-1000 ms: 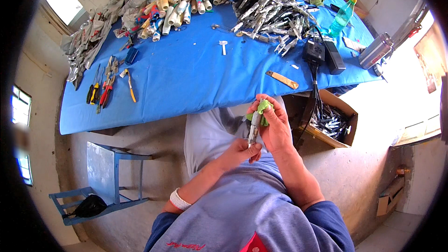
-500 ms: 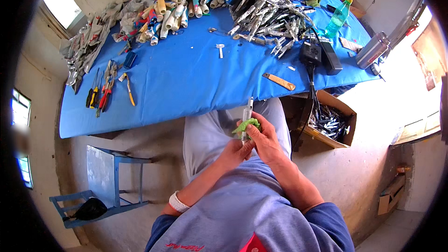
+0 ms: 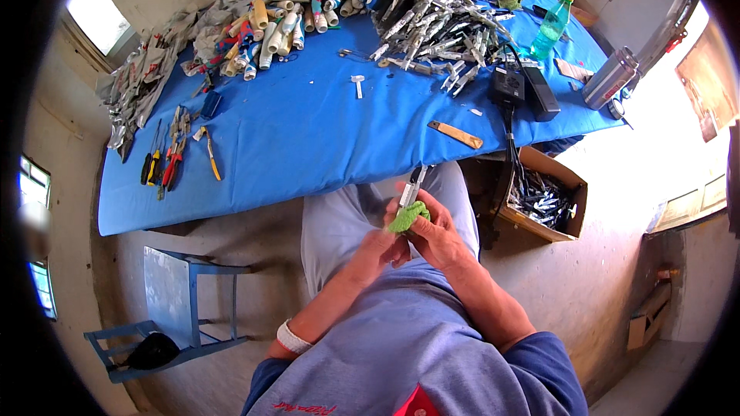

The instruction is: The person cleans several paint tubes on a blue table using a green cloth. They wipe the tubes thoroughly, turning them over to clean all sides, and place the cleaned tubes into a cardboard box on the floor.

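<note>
Above my lap, just off the table's front edge, a slim electric toothbrush mechanism (image 3: 409, 196) is held tilted, its thin metal tip pointing up and away. My right hand (image 3: 437, 233) is closed round it with a crumpled green cloth (image 3: 408, 217) pressed against its side. My left hand (image 3: 379, 249), slightly blurred, has its fingers curled at the lower end beside the cloth. The mechanism's lower part is hidden by the cloth and fingers.
On the blue-covered table (image 3: 270, 162) lie hollow handle casings (image 3: 281, 35), a heap of mechanisms (image 3: 432, 27), pliers (image 3: 176, 146), screwdrivers (image 3: 154, 162), a wooden-handled blade (image 3: 456, 135), black adapters (image 3: 509, 86), a green bottle (image 3: 552, 27) and a metal flask (image 3: 610, 77). A cardboard box (image 3: 539, 227) stands right; a blue chair (image 3: 169, 293), left.
The mechanism has tilted more to the right. The green cloth is bunched more fully round its lower part, and my left hand has shifted slightly left. The view has moved a little.
</note>
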Demonstrator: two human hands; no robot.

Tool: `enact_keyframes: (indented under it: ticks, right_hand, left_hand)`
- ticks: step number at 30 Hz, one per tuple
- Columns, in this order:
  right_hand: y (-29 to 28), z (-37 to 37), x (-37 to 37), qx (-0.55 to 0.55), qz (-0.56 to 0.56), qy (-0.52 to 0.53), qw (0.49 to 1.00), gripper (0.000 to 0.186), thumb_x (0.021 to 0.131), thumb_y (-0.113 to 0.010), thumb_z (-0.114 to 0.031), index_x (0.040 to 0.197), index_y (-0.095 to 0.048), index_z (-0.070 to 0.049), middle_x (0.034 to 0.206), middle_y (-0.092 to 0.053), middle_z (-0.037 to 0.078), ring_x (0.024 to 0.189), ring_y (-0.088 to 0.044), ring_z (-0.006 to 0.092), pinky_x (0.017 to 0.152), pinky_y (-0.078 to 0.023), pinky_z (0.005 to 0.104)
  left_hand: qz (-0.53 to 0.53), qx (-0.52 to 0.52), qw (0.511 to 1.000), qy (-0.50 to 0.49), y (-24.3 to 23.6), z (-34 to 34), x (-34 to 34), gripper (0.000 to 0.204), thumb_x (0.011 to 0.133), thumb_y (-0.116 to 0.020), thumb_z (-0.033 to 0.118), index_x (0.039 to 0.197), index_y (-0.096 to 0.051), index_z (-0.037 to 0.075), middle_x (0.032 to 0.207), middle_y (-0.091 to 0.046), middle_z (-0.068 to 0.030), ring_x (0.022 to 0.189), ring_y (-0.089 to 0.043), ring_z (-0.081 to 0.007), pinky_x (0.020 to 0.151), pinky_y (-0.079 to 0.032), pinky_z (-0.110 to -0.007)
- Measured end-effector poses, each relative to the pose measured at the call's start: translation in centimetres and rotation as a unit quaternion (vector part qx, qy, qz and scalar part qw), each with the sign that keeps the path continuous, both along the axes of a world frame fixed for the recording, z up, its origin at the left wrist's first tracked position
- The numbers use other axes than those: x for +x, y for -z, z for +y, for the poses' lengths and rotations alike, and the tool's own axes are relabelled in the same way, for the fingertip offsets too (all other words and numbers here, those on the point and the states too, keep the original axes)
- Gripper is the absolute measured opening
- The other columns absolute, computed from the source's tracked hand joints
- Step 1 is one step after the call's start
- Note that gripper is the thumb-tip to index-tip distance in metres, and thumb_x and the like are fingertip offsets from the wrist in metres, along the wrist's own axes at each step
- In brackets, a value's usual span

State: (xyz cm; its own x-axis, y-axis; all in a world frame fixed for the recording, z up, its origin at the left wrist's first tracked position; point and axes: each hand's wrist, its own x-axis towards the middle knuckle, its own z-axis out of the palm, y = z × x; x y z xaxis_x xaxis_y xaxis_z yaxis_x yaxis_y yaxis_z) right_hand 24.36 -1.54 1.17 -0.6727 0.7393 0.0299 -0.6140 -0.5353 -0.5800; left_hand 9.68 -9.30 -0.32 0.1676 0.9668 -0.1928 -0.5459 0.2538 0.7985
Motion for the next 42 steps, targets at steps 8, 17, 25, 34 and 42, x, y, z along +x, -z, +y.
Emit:
enact_keyframes:
  ticks: [8, 17, 25, 34, 42]
  right_hand:
    - [-0.2, 0.1, 0.2, 0.085, -0.1, 0.002, 0.991, 0.06, 0.098, -0.066, -0.022, 0.148, -0.04, -0.003, 0.135, -0.06, 0.014, 0.121, -0.062, 0.026, 0.099, -0.054, 0.0387]
    - [0.0, -1.8, -0.7, 0.13, -0.192, 0.177, 0.957, 0.051, 0.107, -0.05, -0.021, 0.151, -0.033, 0.0, 0.137, -0.057, 0.017, 0.127, -0.058, 0.0273, 0.103, -0.049, 0.0368]
    - [0.1, 0.3, -0.6, 0.089, -0.237, 0.226, 0.941, 0.041, 0.106, -0.051, -0.015, 0.141, -0.042, 0.003, 0.122, -0.065, 0.016, 0.108, -0.066, 0.0244, 0.094, -0.053, 0.0343]
    - [-1.7, 4.8, 1.2, -0.038, -0.156, 0.261, 0.952, 0.029, 0.105, -0.05, -0.019, 0.124, -0.056, 0.002, 0.114, -0.069, 0.018, 0.104, -0.07, 0.0295, 0.089, -0.057, 0.0411]
    - [0.3, 1.4, 1.3, -0.061, -0.179, 0.207, 0.96, 0.033, 0.104, -0.053, -0.019, 0.133, -0.051, -0.003, 0.12, -0.067, 0.016, 0.108, -0.068, 0.0289, 0.09, -0.055, 0.0387]
  left_hand:
    - [0.027, -0.037, 0.998, -0.037, 0.8, 0.2, 0.3, 0.044, 0.105, -0.052, 0.043, 0.076, -0.054, 0.01, 0.062, -0.041, 0.0021, 0.062, -0.045, -0.0131, 0.058, -0.038, -0.03]
    - [0.278, -0.008, 0.959, -0.058, 0.7, 0.6, 0.8, 0.052, 0.106, -0.053, 0.041, 0.066, -0.056, 0.007, 0.06, -0.05, 0.0014, 0.055, -0.043, -0.0077, 0.05, -0.033, -0.026]
    - [0.365, 0.003, 0.928, -0.071, 0.2, 0.7, 1.7, 0.058, 0.102, -0.058, 0.045, 0.059, -0.055, 0.006, 0.056, -0.05, 0.0026, 0.055, -0.042, -0.0057, 0.049, -0.032, -0.027]
    - [0.393, 0.014, 0.916, -0.079, 0.6, 0.4, 1.1, 0.058, 0.098, -0.065, 0.046, 0.059, -0.054, 0.005, 0.056, -0.048, 0.0026, 0.054, -0.042, -0.0057, 0.048, -0.033, -0.028]
    - [0.426, 0.023, 0.899, -0.096, 1.4, 0.0, 0.3, 0.052, 0.094, -0.072, 0.041, 0.062, -0.057, 0.004, 0.058, -0.05, 0.0054, 0.056, -0.041, -0.0037, 0.047, -0.033, -0.027]
